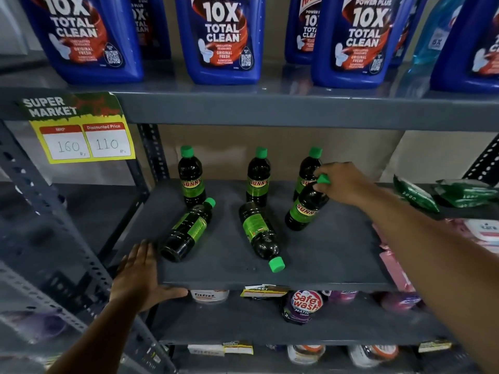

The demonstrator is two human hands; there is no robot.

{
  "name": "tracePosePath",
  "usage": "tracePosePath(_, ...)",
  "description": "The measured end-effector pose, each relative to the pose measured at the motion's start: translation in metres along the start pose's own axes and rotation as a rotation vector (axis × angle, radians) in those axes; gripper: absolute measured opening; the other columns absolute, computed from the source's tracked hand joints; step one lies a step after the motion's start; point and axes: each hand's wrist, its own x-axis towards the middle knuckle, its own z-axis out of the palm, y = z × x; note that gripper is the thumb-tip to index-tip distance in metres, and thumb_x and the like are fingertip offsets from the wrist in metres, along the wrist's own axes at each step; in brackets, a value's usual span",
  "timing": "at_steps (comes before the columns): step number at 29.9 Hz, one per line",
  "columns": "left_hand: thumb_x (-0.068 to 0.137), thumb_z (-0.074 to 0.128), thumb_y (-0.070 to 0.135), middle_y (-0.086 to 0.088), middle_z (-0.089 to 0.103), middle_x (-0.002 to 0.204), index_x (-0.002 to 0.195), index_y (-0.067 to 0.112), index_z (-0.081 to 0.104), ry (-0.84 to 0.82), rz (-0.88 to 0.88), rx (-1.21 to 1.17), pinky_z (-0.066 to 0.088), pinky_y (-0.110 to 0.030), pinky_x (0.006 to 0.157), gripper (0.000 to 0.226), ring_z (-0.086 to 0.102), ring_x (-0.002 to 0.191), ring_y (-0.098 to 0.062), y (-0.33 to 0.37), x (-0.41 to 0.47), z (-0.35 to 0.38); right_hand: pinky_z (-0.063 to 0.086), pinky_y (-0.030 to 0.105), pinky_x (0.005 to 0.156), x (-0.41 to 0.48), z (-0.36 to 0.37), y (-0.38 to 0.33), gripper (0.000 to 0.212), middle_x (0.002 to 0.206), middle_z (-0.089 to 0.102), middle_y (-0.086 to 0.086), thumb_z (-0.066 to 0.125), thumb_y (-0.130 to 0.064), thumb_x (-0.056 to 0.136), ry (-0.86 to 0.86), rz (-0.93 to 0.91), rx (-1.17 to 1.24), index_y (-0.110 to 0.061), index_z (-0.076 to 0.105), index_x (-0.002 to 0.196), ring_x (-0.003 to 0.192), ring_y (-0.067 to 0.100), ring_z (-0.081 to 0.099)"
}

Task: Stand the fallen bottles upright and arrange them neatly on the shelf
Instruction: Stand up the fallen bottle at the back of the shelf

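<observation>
Tilting the dark SUNNY bottle [306, 205] by its green cap [324, 179], the right hand [348, 184] has its fingers [320, 188] pinched round the neck; its base touches the shelf [324, 255] toward the right edge. A grip that high could let the base skid, or swing the bottle into the upright bottle [307, 171] just behind it and topple that. The left hand [140, 271] lies flat and released on the front left corner, holding nothing, just beside a fallen bottle [186, 232] that could roll off the front edge. A second fallen bottle [260, 233] lies mid-shelf, cap toward the front. Count: six bottles, three upright along the back, two lying, one tilted in hand.
</observation>
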Motion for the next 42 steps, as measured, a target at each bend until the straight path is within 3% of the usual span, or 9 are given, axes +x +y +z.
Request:
tracePosePath(7,0.029,0.043,0.107,-0.013,0.003,0.165,0.156,0.006,0.002,-0.002,-0.003,0.008,0.009,-0.044,0.123,0.168,0.002,0.152,-0.028,-0.001,0.001,0.002,0.046,0.037,0.089,0.005,0.014,-0.017,0.047,0.127,0.058,0.018,0.066,-0.034,0.086,0.04,0.01,0.094,-0.016,0.055,0.128,0.113,0.037,0.056)
tracePosePath(12,0.035,0.04,0.108,-0.012,-0.003,0.165,0.156,0.007,-0.002,-0.009,0.01,0.016,0.004,-0.042,0.123,0.163,-0.002,0.152,-0.026,-0.001,-0.001,0.003,0.045,0.036,0.094,-0.007,0.042,-0.016,0.078,0.133,0.052,0.016,0.079,-0.027,0.076,0.002,0.079,0.44,-0.027,0.034,0.139,0.119,0.034,0.053)
tracePosePath(16,0.035,0.044,0.107,-0.011,-0.003,0.166,0.156,0.008,-0.001,0.001,0.016,-0.008,0.003,-0.043,0.123,0.163,-0.003,0.152,-0.025,-0.001,-0.001,0.003,0.042,0.046,0.105,-0.014,0.058,-0.014,0.102,0.144,0.044,0.016,0.081,-0.017,0.073,0.123,0.139,0.52,-0.035,0.014,0.147,0.129,0.035,0.047)
tracePosePath(20,0.035,0.04,0.107,-0.011,-0.004,0.166,0.156,0.007,-0.003,-0.007,0.015,0.003,0.002,-0.042,0.123,0.163,-0.004,0.152,-0.025,-0.001,-0.002,0.001,0.043,0.045,0.103,-0.011,0.056,-0.01,0.105,0.143,0.044,0.017,0.08,-0.009,0.071,0.107,0.14,0.501,-0.03,0.013,0.15,0.128,0.036,0.047)
tracePosePath(28,0.033,0.036,0.109,-0.011,-0.006,0.165,0.156,0.007,-0.004,-0.012,0.011,-0.003,0.003,-0.043,0.123,0.164,-0.005,0.152,-0.026,-0.002,-0.001,0.003,0.046,0.032,0.08,-0.022,0.041,0.018,0.099,0.114,0.059,0.007,0.078,-0.004,0.069,-0.008,0.084,0.505,-0.035,0.021,0.144,0.101,0.025,0.06)
tracePosePath(34,0.033,0.036,0.109,-0.011,-0.005,0.166,0.156,0.007,-0.003,-0.011,0.011,0.004,0.004,-0.043,0.123,0.164,-0.004,0.152,-0.026,-0.002,-0.001,0.004,0.045,0.032,0.081,-0.025,0.041,0.022,0.102,0.113,0.058,0.005,0.078,-0.001,0.069,-0.005,0.068,0.528,-0.038,0.018,0.143,0.104,0.024,0.059)
tracePosePath(37,0.034,0.037,0.109,-0.011,-0.006,0.165,0.156,0.007,-0.004,-0.015,0.013,0.002,0.004,-0.043,0.124,0.164,-0.004,0.152,-0.026,-0.003,-0.001,0.004,0.044,0.036,0.089,-0.028,0.04,0.019,0.11,0.121,0.053,0.006,0.08,-0.006,0.07,-0.047,0.075,0.522,-0.035,0.008,0.147,0.115,0.027,0.054)
tracePosePath(39,0.035,0.04,0.108,-0.011,-0.007,0.165,0.156,0.007,-0.005,-0.024,0.013,-0.001,0.003,-0.043,0.123,0.163,-0.005,0.152,-0.026,-0.003,-0.001,0.004,0.038,0.046,0.104,-0.034,0.04,0.013,0.109,0.137,0.043,0.012,0.081,-0.022,0.069,0.137,0.042,0.327,-0.028,0.008,0.149,0.129,0.032,0.042)
tracePosePath(42,0.04,0.045,0.105,-0.01,-0.011,0.165,0.155,0.007,-0.008,-0.051,0.012,0.013,0.001,-0.042,0.124,0.16,-0.008,0.151,-0.025,-0.004,0.001,0.004,0.035,0.041,0.102,-0.056,0.055,-0.013,0.069,0.128,0.054,0.016,0.067,-0.038,0.076,0.529,-0.174,0.155,-0.012,0.043,0.136,0.119,0.035,0.049)
